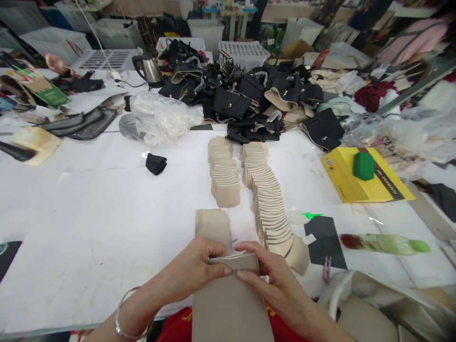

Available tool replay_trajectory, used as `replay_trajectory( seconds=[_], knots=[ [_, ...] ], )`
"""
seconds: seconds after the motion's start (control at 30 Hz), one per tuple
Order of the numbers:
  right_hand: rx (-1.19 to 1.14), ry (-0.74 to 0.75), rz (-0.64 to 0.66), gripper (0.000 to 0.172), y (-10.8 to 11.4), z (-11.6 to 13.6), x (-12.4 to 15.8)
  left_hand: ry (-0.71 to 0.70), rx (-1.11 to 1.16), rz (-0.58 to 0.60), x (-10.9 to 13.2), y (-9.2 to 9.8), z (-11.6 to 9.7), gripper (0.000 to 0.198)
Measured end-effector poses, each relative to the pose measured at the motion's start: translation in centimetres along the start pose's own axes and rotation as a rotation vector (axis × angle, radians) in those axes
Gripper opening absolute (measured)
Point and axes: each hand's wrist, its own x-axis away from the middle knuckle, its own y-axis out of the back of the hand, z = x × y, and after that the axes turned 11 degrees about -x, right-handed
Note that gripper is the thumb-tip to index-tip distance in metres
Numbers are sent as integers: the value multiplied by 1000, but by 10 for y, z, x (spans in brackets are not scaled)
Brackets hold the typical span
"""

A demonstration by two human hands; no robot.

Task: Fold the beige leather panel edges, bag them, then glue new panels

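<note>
A long beige panel (230,311) hangs toward my lap at the table's near edge, its top edge pinched in both hands. My left hand (206,263) grips the left part of that edge, thumb in front and fingers behind. On the right part, my right hand (269,270) holds it the same way. Just beyond my left hand lies a small stack of beige pieces (213,222). Farther off is a fanned pile of beige pieces (228,187), and a longer fanned row (272,209) curves down toward my right hand.
Black bags (231,102) are heaped at the back beside clear plastic (164,118) and a kettle (151,71). To the right are a yellow box (342,183), a green-capped bottle (388,243), small pink snips (327,269) and a beige bag (402,308). A black scrap (156,164) lies left of centre.
</note>
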Motion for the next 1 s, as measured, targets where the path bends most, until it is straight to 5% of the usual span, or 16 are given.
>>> replay_trajectory(
  seconds=[0.17,1.0],
  knots=[
    [84,72,7,13,3,8,-7,-36,-85,-1,-2,-4,2,20],
    [156,69,43,7,3,-5,-17,-3,-264,14,-9,-11,11,27]
  ],
)
